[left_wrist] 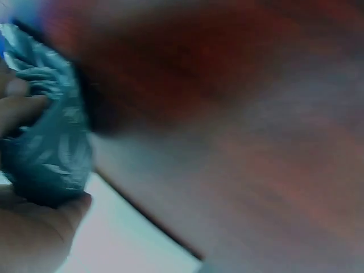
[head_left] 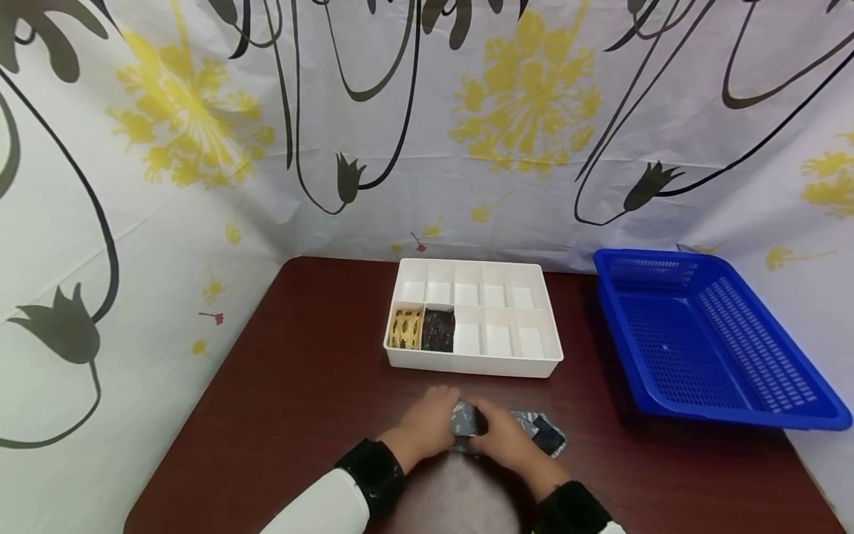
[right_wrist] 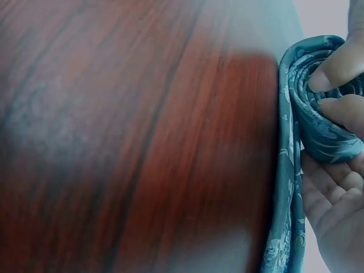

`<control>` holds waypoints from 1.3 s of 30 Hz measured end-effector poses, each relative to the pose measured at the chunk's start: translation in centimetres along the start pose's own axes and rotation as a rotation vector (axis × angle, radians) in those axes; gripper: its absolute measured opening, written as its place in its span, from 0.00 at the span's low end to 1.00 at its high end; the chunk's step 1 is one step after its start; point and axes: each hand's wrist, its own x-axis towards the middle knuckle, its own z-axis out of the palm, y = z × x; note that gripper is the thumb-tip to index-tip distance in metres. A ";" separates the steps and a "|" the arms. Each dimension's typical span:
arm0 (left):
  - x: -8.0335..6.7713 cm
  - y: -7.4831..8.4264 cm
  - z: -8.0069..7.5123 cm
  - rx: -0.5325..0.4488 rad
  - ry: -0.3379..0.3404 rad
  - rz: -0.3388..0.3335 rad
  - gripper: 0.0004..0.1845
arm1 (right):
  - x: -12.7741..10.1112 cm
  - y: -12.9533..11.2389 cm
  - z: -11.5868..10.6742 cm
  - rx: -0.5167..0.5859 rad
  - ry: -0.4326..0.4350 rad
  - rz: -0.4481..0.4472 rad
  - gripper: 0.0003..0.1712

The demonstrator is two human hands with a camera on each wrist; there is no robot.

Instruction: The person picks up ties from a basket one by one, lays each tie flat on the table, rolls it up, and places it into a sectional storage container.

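Observation:
A grey patterned necktie (head_left: 463, 420) lies low on the table in front of me, partly wound into a coil. Layers of the coiled necktie (right_wrist: 310, 68) show in the right wrist view, with a flat length running down from it. My left hand (head_left: 429, 420) grips the coil from the left, and my right hand (head_left: 502, 437) pinches its other side. Beyond the right hand, the tail of the tie lies on the table with a dark patch showing. In the left wrist view the tie's shiny side (left_wrist: 57, 148) sits between fingers and thumb.
Behind the hands stands a white divided box (head_left: 477, 363). Its front left compartments hold a yellow patterned roll (head_left: 405, 329) and a black dotted roll (head_left: 438, 331). To the right is a blue basket (head_left: 727, 419). A patterned cloth hangs around the dark red table (head_left: 300, 371).

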 end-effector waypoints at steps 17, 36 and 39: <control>0.1 -0.8 0.7 -0.110 0.071 0.053 0.16 | 0.1 0.1 -0.2 0.010 0.028 -0.026 0.35; -0.1 0.1 -0.3 -0.016 -0.001 0.028 0.21 | 0.1 -0.1 -0.9 0.038 -0.041 -0.047 0.34; 0.0 -1.0 0.1 -0.153 0.009 0.069 0.25 | 0.0 0.0 -1.0 0.038 -0.028 -0.043 0.32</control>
